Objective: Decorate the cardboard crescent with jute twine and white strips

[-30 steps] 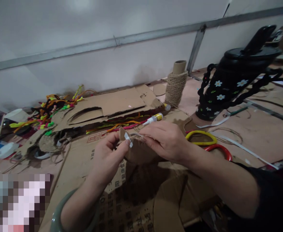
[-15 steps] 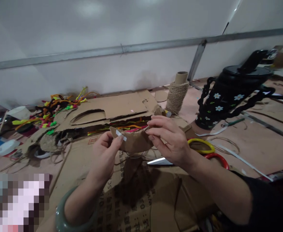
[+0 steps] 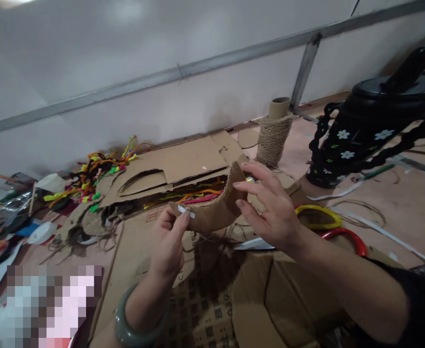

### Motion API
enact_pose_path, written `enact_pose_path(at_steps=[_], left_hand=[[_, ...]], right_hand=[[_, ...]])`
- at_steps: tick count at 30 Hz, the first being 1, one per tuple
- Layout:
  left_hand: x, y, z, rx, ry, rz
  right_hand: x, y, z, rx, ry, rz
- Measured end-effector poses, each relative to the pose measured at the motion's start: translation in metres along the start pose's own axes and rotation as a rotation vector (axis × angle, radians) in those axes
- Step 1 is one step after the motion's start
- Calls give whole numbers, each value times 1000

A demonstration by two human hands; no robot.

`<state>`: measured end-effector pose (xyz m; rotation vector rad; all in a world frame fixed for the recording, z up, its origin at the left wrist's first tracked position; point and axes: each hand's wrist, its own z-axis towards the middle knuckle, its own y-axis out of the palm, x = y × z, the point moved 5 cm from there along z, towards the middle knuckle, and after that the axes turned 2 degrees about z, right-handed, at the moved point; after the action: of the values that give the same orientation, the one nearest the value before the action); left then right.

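Observation:
My left hand (image 3: 170,237) pinches the left end of a curved brown cardboard piece (image 3: 214,212), its thumb beside a small white strip of tape (image 3: 186,211). At the piece's raised right end, my right hand (image 3: 268,205) has its fingers apart, with the fingertips beside or lightly touching the edge. Below the right hand lie scissors with a yellow and a red handle (image 3: 346,237); their blade points left. A large printed cardboard sheet (image 3: 132,256) is under both hands.
Behind the hands, a cut cardboard box (image 3: 194,157) holds colourful cords. A twine spool (image 3: 274,137) stands at its right, near a black flowered bottle (image 3: 364,130). Colourful pipe cleaners (image 3: 99,169) and a twine-wrapped cardboard piece (image 3: 92,222) lie at the left.
The cardboard piece now shows a longer curve with its right end raised. My right hand's fingers have spread and shifted right. The camera view has tilted and moved left.

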<state>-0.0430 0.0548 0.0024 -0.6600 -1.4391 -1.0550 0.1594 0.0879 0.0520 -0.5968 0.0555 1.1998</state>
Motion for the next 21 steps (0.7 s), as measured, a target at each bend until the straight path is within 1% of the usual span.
enact_pose_path(at_steps=[3, 8, 10, 12, 14, 19, 21], left_hand=[[-1, -3, 1, 16, -10, -23], [-1, -6, 2, 30, -16, -50], [-2, -6, 4, 32, -21, -58], [-3, -6, 4, 30, -31, -63], [-4, -6, 5, 26, -42, -69], [0, -6, 3, 22, -39, -101], [1, -5, 2, 12, -38, -108]], right_hand=[[7, 4, -5, 0, 110, 62], [25, 15, -14, -24, 446, 348], [30, 22, -17, -64, 570, 468], [33, 30, -19, -120, 663, 559], [34, 35, -20, -149, 705, 619], [37, 40, -22, -91, 705, 711], [39, 42, -23, -98, 718, 754]])
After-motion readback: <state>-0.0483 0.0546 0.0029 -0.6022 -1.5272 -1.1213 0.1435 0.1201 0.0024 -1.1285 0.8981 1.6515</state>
